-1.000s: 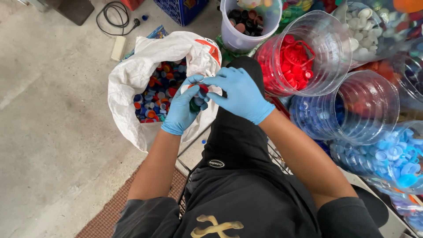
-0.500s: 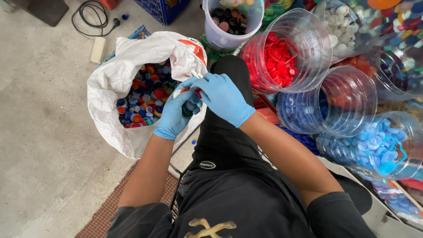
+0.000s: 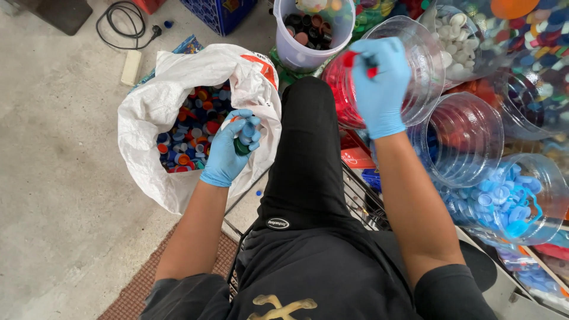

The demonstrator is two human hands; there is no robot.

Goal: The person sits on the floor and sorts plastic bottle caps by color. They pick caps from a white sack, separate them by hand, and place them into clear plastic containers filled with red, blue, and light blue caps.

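Observation:
Both my hands wear blue gloves. My left hand (image 3: 233, 151) is cupped around a small bunch of bottle caps (image 3: 244, 137), green and blue ones showing, at the edge of a white woven sack (image 3: 172, 83) full of mixed-colour caps. My right hand (image 3: 379, 80) is raised over the mouth of a clear jar of red caps (image 3: 427, 62) and pinches red caps (image 3: 351, 58) in its fingertips. My leg in black trousers lies between the two hands.
A clear jar with blue caps (image 3: 504, 195), a nearly empty clear jar (image 3: 462, 139), a jar of white caps (image 3: 459, 35) and a white bucket of dark caps (image 3: 305, 35) stand around. A blue crate (image 3: 222, 12), a black cable (image 3: 121, 24) and a brown mat (image 3: 133, 293) lie on the concrete floor.
My right hand has left my left hand and moved up and right to the red-cap jar, carrying red caps. My left hand stays at the sack with its caps.

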